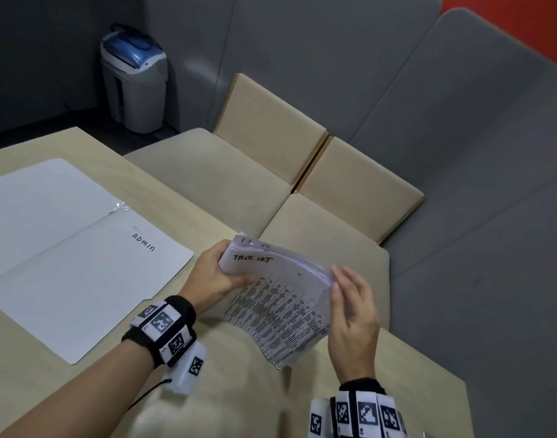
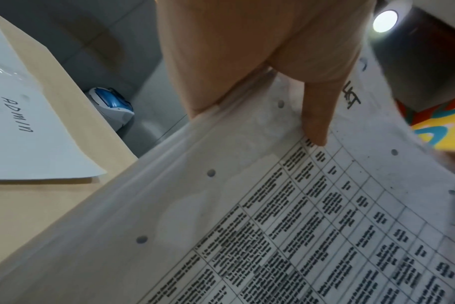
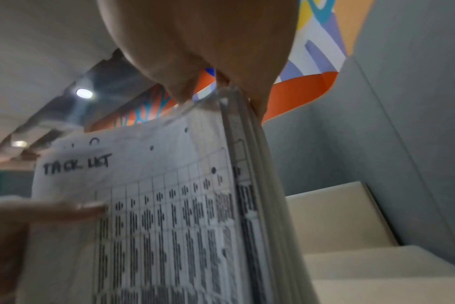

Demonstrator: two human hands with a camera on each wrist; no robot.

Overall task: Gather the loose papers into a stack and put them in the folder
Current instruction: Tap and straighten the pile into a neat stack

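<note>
over the worktop (image 1: 245, 390) at 6 o'clock, left hand (image 1: 218, 279) and right hand (image 1: 353, 314) clamp opposite edges of the paper stack (image 1: 280, 305), apparently squaring it; next, likely a carry into the open folder (image 1: 81, 279) at 9 o'clock.

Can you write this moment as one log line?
left hand: holds paper stack | right hand: pinches its edge | folder: open on table, stack not yet inside

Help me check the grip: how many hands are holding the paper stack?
2. The left hand grips the left edge of the paper stack, thumb on the top sheet. The right hand pinches the right edge near its top corner.
</note>
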